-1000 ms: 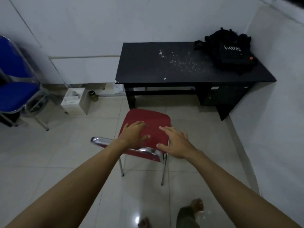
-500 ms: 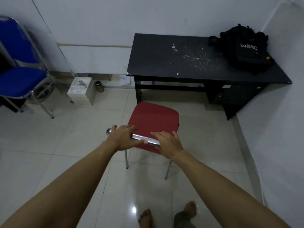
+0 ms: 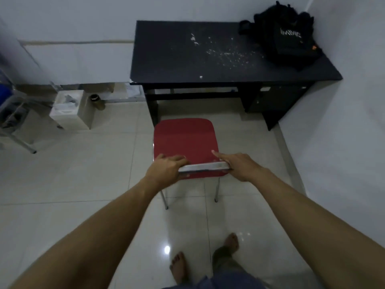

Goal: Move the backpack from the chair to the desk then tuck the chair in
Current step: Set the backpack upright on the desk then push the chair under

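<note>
The black backpack (image 3: 285, 38) lies on the far right corner of the black desk (image 3: 187, 59), against the wall. A red chair (image 3: 184, 139) with a chrome frame stands on the tiles just in front of the desk, its seat facing the desk opening. My left hand (image 3: 164, 170) is wrapped around the left end of the chair's chrome top rail. My right hand (image 3: 235, 165) grips the right end of the same rail, index finger stretched forward over the backrest.
A white box (image 3: 70, 109) and a small dark can (image 3: 96, 100) sit on the floor left of the desk. Legs of another chair (image 3: 16, 126) show at the far left. A white wall (image 3: 343, 132) runs close along the right. My bare feet (image 3: 181, 268) are below.
The chair has turned square to the desk and slid closer to it. Both hands went from resting on the backrest to gripping the ends of its top rail.
</note>
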